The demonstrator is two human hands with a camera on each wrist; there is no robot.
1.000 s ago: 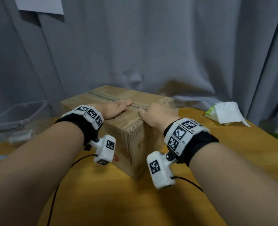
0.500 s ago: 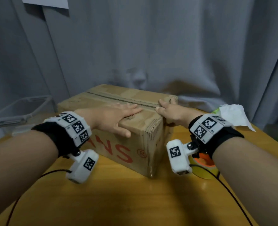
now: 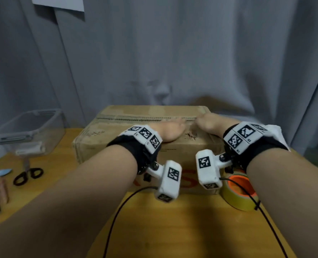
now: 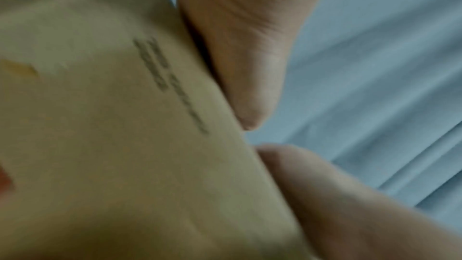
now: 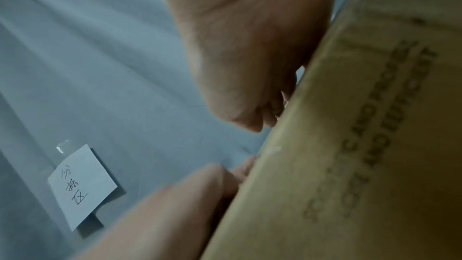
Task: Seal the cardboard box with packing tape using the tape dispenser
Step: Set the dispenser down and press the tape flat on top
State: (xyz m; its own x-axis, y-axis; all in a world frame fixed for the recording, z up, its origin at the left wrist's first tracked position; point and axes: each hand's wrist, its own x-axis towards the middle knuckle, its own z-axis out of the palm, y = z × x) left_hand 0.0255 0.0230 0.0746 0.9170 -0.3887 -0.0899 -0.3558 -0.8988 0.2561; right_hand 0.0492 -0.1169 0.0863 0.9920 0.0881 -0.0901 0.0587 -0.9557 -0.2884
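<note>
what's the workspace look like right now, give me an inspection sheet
surface: wooden table, bare at the near middle.
job's things: box flaps closed, seam untaped; yellow tape roll with orange core at the box's near right corner; no dispenser seen.
clutter: scissors and clear tub at left; white tissue behind the right wrist; blurred items at the far left edge.
grippers: left hand and right hand both lie on the box top by the seam; neither holds anything.
cables: black cable from each wrist camera trails across the table.
surroundings: grey curtain with a paper note.
</note>
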